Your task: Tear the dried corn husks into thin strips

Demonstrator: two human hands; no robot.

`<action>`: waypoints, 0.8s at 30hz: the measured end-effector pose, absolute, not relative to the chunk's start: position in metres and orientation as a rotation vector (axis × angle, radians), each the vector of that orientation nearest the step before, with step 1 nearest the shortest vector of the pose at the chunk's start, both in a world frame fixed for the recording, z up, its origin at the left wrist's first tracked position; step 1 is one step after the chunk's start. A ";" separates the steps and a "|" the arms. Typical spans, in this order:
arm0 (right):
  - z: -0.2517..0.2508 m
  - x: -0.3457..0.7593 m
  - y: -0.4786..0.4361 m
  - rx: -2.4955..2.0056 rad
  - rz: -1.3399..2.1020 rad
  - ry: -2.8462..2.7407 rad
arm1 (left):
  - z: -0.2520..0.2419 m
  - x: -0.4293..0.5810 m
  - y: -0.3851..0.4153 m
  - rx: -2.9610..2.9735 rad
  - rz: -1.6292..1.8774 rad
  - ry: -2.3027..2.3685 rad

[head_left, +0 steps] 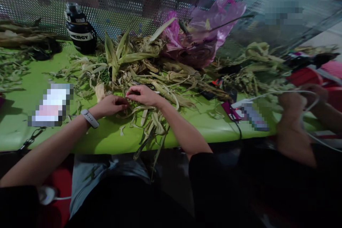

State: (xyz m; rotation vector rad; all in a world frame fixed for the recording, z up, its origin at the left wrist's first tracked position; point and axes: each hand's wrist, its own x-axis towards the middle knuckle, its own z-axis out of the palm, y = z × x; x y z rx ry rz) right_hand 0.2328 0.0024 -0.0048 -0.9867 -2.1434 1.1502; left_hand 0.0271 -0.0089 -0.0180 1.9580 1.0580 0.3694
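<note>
My left hand (113, 106), with a pale watch on its wrist, is closed in a pinch low over the green tabletop. Close beside it, my right hand (144, 96) has its thumb and fingertips brought together. What either pinch holds is too small and dim to make out. Around and behind both hands lies a heap of dried corn husks (171, 71) mixed with withered greens. One yellow-green corn husk (115, 58) sticks up from the heap. Below my right wrist, loose husk strips (155, 124) trail over the table's front edge.
A black bottle (80, 34) and a pink plastic bag (197, 39) stand at the back by a perforated metal panel (128, 0). Phones lie at left (52, 105) and right (253, 117). A co-worker's hands (292, 101) and a white cable (280, 92) are at far right.
</note>
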 end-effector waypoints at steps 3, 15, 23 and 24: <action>-0.009 0.227 0.003 -0.958 1.120 -2.156 | -0.015 0.032 -0.013 1.904 0.344 1.086; 0.023 0.266 0.000 -1.668 -0.034 -1.828 | -0.012 0.038 -0.014 1.714 0.400 1.203; 0.025 0.236 -0.026 -1.470 0.620 -2.526 | -0.017 0.036 -0.009 1.612 0.439 1.165; 0.021 0.234 -0.025 -1.464 0.631 -2.537 | -0.018 0.036 -0.008 1.603 0.434 1.161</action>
